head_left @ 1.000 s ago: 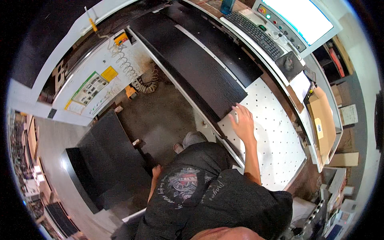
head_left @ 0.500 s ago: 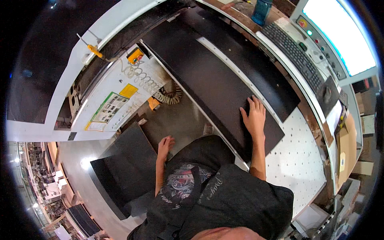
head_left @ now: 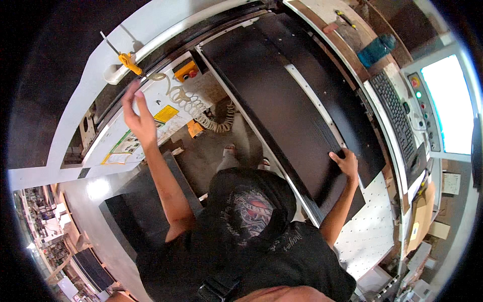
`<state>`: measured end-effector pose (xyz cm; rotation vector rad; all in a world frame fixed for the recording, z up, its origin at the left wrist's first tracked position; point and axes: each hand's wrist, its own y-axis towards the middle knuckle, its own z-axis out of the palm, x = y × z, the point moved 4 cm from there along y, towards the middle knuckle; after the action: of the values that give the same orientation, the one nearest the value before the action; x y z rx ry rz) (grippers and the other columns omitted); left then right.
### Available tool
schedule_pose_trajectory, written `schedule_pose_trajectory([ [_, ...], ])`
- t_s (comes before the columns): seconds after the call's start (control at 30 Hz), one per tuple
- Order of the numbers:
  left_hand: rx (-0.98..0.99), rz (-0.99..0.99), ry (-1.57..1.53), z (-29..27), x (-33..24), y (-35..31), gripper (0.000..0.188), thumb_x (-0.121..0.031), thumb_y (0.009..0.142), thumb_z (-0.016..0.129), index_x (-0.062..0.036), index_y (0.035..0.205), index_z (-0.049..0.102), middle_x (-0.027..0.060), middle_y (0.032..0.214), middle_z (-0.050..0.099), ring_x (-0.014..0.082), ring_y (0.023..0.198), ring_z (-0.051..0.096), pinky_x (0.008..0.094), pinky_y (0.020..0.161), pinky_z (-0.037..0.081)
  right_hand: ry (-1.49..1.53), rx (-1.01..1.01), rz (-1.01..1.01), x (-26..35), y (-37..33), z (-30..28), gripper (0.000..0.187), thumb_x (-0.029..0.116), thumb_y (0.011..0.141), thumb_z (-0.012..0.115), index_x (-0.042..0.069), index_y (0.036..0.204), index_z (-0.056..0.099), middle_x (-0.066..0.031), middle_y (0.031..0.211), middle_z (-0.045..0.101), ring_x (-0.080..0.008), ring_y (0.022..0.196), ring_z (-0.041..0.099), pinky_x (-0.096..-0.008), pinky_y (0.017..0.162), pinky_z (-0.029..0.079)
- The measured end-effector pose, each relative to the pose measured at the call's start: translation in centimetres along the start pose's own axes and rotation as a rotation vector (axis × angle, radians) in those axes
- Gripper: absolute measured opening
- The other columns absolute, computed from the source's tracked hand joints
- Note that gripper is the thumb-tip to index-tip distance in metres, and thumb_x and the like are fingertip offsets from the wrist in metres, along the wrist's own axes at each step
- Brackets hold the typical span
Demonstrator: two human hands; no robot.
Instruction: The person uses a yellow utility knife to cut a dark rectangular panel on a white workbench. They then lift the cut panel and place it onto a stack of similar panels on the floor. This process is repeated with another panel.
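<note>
My left hand (head_left: 138, 118) is raised in the air with its fingers stretched upward, holding nothing. Just beyond its fingertips hangs a yellow air blow gun (head_left: 129, 63) with a thin metal nozzle, on a pale coiled hose (head_left: 187, 103). My right hand (head_left: 347, 165) rests at the far edge of a long dark panel (head_left: 276, 116), thumb spread on its surface and fingers bent at the edge beside a white perforated strip (head_left: 314, 100). A second dark panel (head_left: 327, 90) lies beyond that strip. Both panels lie on the machine bed.
A white dotted bed surface (head_left: 365, 236) shows at the right. Beyond stand a keyboard (head_left: 395, 110), a bright monitor (head_left: 448, 103) and a blue bottle (head_left: 376, 50). A yellow control box (head_left: 186, 70) sits on the white machine side. Dark boards (head_left: 141, 211) are stacked low at my left.
My left hand has risen from near my waist toward the blow gun. My right hand, flat on the panel before, now has bent fingers at its far edge. The view has shifted.
</note>
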<state>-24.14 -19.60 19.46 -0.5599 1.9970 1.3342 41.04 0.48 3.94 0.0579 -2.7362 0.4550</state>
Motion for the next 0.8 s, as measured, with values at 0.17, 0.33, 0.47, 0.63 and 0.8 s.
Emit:
schedule_pose_trajectory([
  [0.17,-0.154,0.132,0.28,0.4,3.2,6.8,0.044,-0.028,0.107,0.067,0.0013,0.139,0.065,0.0169,0.141,0.068,0.027,0.131,0.062,0.0392,0.116,0.042,0.036,0.14,0.025,-0.6,0.5,-0.3,0.073,0.05,0.079,0.091,-0.004,0.124,0.073,-0.0223,0.109,0.079,-0.0321,0.107,0.077,-0.0418,0.092,0.057],
  [0.33,0.027,0.317,0.865,2.8,6.7,8.9,0.05,-0.036,0.104,0.071,0.0007,0.137,0.064,0.0208,0.145,0.063,0.0337,0.139,0.057,0.0494,0.119,0.038,0.15,0.033,0.003,-3.4,0.3,1.1,0.079,0.041,0.076,0.096,-0.005,0.134,0.067,-0.0241,0.121,0.076,-0.0358,0.114,0.073,-0.0434,0.099,0.055],
  [0.47,-0.162,0.438,0.91,2.6,11.5,8.5,0.045,-0.037,0.104,0.069,0.0001,0.131,0.067,0.0166,0.135,0.067,0.0375,0.129,0.06,0.0565,0.118,0.037,-0.05,-0.36,0.04,1.9,-3.4,0.9,0.077,0.034,0.078,0.095,-0.001,0.139,0.064,-0.0259,0.143,0.064,-0.0433,0.134,0.06,-0.0486,0.113,0.048],
  [0.63,-0.228,0.355,0.488,2.4,15.4,9.2,0.03,-0.026,0.108,0.064,0.0017,0.108,0.074,0.0172,0.117,0.074,0.0356,0.107,0.066,0.0521,0.101,0.046,0.056,-0.708,0.109,5.6,-6.1,5.1,0.055,0.024,0.089,0.086,0.004,0.137,0.067,-0.0221,0.15,0.059,-0.0417,0.138,0.055,-0.0486,0.117,0.044],
  [0.8,0.002,0.102,-0.279,11.0,7.7,6.9,0.034,-0.025,0.114,0.051,0.0048,0.108,0.067,0.0155,0.106,0.068,0.0276,0.094,0.066,0.0409,0.081,0.053,0.207,-0.891,0.118,6.1,-7.2,6.6,0.039,0.024,0.089,0.087,0.005,0.121,0.075,-0.02,0.145,0.064,-0.0391,0.137,0.057,-0.049,0.117,0.043],
])
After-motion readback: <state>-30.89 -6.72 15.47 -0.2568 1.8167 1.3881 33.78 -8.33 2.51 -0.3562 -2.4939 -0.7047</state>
